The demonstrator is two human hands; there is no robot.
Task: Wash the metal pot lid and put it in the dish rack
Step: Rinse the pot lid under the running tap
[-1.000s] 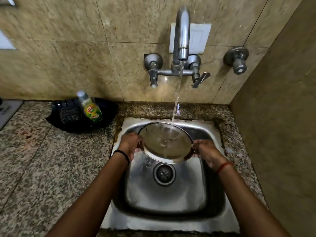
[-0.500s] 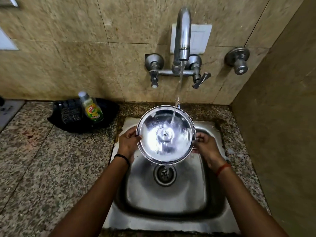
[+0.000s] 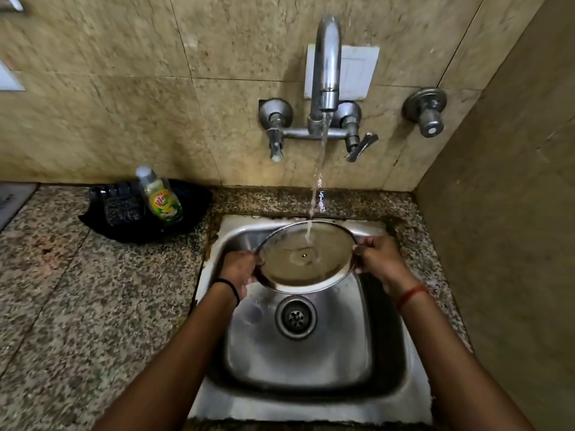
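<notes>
I hold the round metal pot lid (image 3: 298, 262) over the steel sink (image 3: 382, 362), its hollow inner side facing up and a small rivet at its centre. My left hand (image 3: 239, 270) grips the lid's left rim and my right hand (image 3: 378, 258) grips the right rim. Water runs from the wall tap (image 3: 325, 73) in a thin stream and lands on the lid just right of centre. No dish rack is in view.
A dish soap bottle (image 3: 160, 197) and a dark scrubber (image 3: 119, 209) lie in a black tray (image 3: 193, 206) on the speckled granite counter (image 3: 77, 306), left of the sink. A second valve (image 3: 427, 112) sticks out of the tiled wall. A side wall stands close on the right.
Half a second ago the lid stood tilted up toward me under the stream. It has since dropped lower into the sink and lies nearly flat, still held by both hands.
</notes>
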